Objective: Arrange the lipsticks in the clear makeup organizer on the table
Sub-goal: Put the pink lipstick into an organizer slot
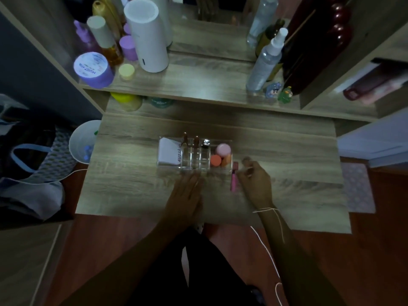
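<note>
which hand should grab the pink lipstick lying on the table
Right. The right hand sits right beside the pink lipstick, fingers nearly on it. The left hand lies flat before the organizer, farther away.

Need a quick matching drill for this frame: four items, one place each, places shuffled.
Items:
1. pink lipstick
2. white pouch
3. sponges
4. left hand

Places:
A. right end section of the organizer
B. flat on the table, in front of the organizer
C. lying on the table beside the right hand, outside the organizer
D. left end section of the organizer

Pairs: 1-C, 2-D, 3-A, 4-B
</note>
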`<state>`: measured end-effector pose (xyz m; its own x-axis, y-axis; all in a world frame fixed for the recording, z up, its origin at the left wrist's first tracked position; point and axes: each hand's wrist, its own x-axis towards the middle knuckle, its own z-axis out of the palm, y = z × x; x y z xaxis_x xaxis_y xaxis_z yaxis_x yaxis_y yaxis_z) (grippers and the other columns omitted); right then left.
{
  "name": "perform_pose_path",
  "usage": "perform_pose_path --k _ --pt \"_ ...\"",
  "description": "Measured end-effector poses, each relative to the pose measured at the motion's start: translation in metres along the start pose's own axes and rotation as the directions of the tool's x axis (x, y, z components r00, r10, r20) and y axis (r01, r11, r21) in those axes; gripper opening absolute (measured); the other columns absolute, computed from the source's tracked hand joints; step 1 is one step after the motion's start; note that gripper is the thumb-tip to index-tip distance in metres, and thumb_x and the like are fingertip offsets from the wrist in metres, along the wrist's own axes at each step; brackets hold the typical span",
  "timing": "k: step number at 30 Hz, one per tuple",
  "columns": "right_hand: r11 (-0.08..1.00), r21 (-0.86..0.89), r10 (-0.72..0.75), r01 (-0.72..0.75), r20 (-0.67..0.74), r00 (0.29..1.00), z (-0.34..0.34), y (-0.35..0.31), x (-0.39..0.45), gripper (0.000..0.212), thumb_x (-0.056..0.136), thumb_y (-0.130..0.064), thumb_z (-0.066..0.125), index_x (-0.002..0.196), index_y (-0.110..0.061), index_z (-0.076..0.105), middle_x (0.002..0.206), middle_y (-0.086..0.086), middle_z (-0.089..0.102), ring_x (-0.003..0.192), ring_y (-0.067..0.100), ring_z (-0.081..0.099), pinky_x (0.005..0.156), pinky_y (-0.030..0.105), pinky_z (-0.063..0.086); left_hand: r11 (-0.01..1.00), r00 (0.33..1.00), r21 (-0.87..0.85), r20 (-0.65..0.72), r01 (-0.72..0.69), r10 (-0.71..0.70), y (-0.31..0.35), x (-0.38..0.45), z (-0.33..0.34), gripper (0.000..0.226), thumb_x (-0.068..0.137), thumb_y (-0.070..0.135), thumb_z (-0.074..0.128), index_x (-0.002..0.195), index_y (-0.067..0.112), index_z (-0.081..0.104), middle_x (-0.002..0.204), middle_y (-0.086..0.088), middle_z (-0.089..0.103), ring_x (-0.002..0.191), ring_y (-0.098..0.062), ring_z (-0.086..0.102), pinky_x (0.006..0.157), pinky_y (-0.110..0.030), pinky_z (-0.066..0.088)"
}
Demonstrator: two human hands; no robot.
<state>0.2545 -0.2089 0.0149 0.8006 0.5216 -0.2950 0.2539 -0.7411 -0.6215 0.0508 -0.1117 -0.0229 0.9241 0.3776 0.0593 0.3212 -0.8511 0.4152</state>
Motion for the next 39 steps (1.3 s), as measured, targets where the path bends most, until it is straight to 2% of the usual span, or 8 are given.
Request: perform_pose_path --k 8,14,17,20,23,27,32,39 --pt "0.993 -0.029 0.11 -0.114 -0.098 0.989 0.036 0.004 -0.017 0.013 0.084 -0.02 0.065 0.088 -0.011 0.057 0.092 0.012 0.064 0.088 0.031 0.06 0.067 0.031 0.039 0.99 0.98 0.129 0.184 0.054 -0.078 -0.004 0.01 -0.006 0.073 0.089 0.035 0.054 0.144 -0.004 0.026 0.153 -0.023 0.023 0.142 -0.039 0.018 0.117 -0.053 0.015" --pt "0.981 -0.007 0.192 -0.194 -0.133 0.972 0.028 0.009 -0.033 0.02 0.083 -0.029 0.068 0.087 -0.011 0.063 0.089 0.015 0.072 0.086 0.034 0.065 0.071 0.033 0.043 0.987 0.963 0.135 0.241 0.093 -0.123 -0.011 0.004 -0.008 0.07 0.093 0.045 0.02 0.148 0.001 0.015 0.156 -0.02 0.016 0.145 -0.036 0.01 0.119 -0.05 0.009" --pt "0.981 0.12 0.173 -0.155 -0.162 0.971 0.02 0.002 -0.05 0.022 0.082 -0.034 0.071 0.084 -0.014 0.062 0.081 0.004 0.071 0.077 0.019 0.067 0.072 0.03 0.048 0.988 0.963 0.116 0.238 0.1 -0.126 -0.011 0.005 -0.012 0.07 0.091 0.042 0.019 0.146 -0.001 0.022 0.153 -0.022 0.024 0.142 -0.039 0.021 0.117 -0.052 0.014" --pt "0.971 0.235 0.083 -0.045 -0.155 0.984 0.023 -0.019 -0.062 0.022 0.078 -0.03 0.075 0.078 -0.019 0.056 0.069 -0.013 0.066 0.068 -0.011 0.061 0.061 0.007 0.043 0.986 0.97 0.12 0.196 0.12 -0.142 -0.018 0.001 -0.017 0.069 0.09 0.04 0.025 0.143 -0.004 0.027 0.151 -0.023 0.029 0.139 -0.04 0.029 0.114 -0.055 0.02" --pt "0.953 0.3 0.0 0.035 -0.115 0.993 0.036 -0.045 -0.062 0.019 0.077 -0.021 0.075 0.089 -0.02 0.06 0.072 -0.015 0.066 0.07 -0.014 0.061 0.06 0.001 0.039 0.977 0.965 0.143 0.185 0.16 -0.185 -0.028 -0.008 -0.02 0.07 0.091 0.041 0.034 0.145 -0.001 0.023 0.154 -0.021 0.023 0.142 -0.037 0.021 0.115 -0.053 0.02" --pt "0.941 0.307 -0.101 0.142 -0.147 0.984 0.051 -0.068 -0.051 0.021 0.079 -0.015 0.073 0.096 -0.019 0.062 0.077 -0.011 0.066 0.071 -0.018 0.059 0.062 -0.004 0.037 0.966 0.96 0.167 0.164 0.198 -0.225 -0.038 -0.016 -0.023 0.071 0.087 0.039 0.052 0.143 0.0 0.031 0.15 -0.022 0.031 0.138 -0.04 0.029 0.11 -0.056 0.031" --pt "0.955 0.24 -0.136 0.177 -0.177 0.975 0.066 -0.082 -0.033 0.016 0.083 -0.017 0.072 0.096 -0.015 0.061 0.093 0.004 0.071 0.076 0.003 0.062 0.061 -0.007 0.035 0.954 0.948 0.151 0.149 0.258 -0.28 -0.052 -0.024 -0.021 0.069 0.092 0.043 0.035 0.145 0.001 0.023 0.153 -0.022 0.023 0.142 -0.038 0.021 0.114 -0.054 0.024" --pt "0.963 0.188 -0.162 0.192 -0.164 0.973 0.077 -0.09 -0.016 0.014 0.083 -0.012 0.069 0.094 -0.015 0.061 0.085 0.0 0.066 0.076 0.013 0.063 0.062 -0.008 0.033 0.952 0.946 0.14 0.144 0.271 -0.291 -0.056 -0.025 -0.015 0.069 0.092 0.045 0.032 0.145 0.001 0.026 0.153 -0.02 0.025 0.142 -0.036 0.021 0.113 -0.053 0.023"
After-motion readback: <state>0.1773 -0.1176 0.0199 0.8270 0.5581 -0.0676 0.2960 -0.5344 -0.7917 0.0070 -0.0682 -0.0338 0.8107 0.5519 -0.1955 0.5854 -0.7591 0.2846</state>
